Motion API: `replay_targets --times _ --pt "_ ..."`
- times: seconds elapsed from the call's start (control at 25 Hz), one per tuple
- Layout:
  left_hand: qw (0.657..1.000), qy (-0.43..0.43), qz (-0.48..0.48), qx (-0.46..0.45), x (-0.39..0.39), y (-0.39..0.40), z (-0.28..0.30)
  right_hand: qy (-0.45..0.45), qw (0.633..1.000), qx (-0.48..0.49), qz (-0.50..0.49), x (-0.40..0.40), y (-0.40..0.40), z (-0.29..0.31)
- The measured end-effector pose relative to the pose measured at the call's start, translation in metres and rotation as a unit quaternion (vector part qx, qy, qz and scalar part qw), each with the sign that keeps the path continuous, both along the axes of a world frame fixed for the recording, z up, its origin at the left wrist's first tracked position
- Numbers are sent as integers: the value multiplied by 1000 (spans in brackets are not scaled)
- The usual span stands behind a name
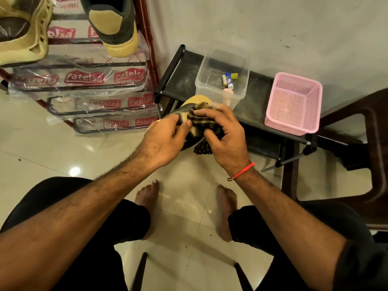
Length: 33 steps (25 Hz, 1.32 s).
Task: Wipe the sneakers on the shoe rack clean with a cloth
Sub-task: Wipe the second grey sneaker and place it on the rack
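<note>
1. Glossy cream floor tiles (31, 133); maroon metal shoe rack (150, 49) far left, carrying a matching dark-and-tan sneaker (114, 26).
2. Left hand (165, 139) grips a dark suede sneaker with tan sole (196, 101), held mid-scene above the floor.
3. Right hand (224, 135) clutches a brown checked cloth (202, 122) against it.
4. Step: wiping the upper. Next probably calls for turning the sneaker to reach unwiped areas.

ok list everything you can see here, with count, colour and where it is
sneaker in hand: 1, dark with yellow sole, held mid-frame
cloth: 1, brown-black checked, pressed on that sneaker
sneakers on rack: 2, one dark and yellow, one tan, top left
shoe rack: 1, dark red, plastic-wrapped, left
low shelf: 1, black, centre
clear tub: 1, small items inside, on low shelf
basket: 1, pink, on low shelf
chair: 1, brown, right
left hand: holds sneaker
right hand: grips cloth, red wrist thread
</note>
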<state>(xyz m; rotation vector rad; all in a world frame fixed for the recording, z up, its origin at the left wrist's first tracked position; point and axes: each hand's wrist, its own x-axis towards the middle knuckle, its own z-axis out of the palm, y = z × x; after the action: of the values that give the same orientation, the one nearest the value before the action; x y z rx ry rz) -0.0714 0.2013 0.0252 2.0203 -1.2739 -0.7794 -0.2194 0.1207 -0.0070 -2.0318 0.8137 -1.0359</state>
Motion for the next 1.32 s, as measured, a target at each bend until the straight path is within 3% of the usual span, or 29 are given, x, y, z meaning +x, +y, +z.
replay_targets --times 0.08,0.2,0.4,0.48,0.56,0.64,0.72,0.88,1.08,1.2,1.32 --pt "995 -92 -30 6 -2 2 1 4 1000 -15 2 1 2 0" --pt "991 -125 -51 -10 -5 5 -2 -10 1000 -11 -12 1 2 6" --pt "981 -18 -120 -151 -3 9 4 -98 995 -23 -29 -4 -1 33" --pt "980 25 -74 -182 -4 9 7 -118 992 -41 -14 -6 1 44" --pt "967 153 9 -202 -5 7 9 -115 992 -59 3 -4 6 50" --pt "940 268 69 -198 -3 4 10 -98 993 -59 16 0 12 51" --pt "924 323 95 -180 -3 3 10 -68 995 -63 24 3 12 50" --pt "905 363 172 -139 -5 0 5 80 982 -169 36 0 0 44" --pt "873 356 325 -77 28 -3 8 146 976 -118 107 -2 20 25" --pt "904 336 262 -43 26 2 7 143 975 -116 121 0 21 29" --pt "923 342 174 -35 12 2 4 97 985 -142 25 9 -1 45"
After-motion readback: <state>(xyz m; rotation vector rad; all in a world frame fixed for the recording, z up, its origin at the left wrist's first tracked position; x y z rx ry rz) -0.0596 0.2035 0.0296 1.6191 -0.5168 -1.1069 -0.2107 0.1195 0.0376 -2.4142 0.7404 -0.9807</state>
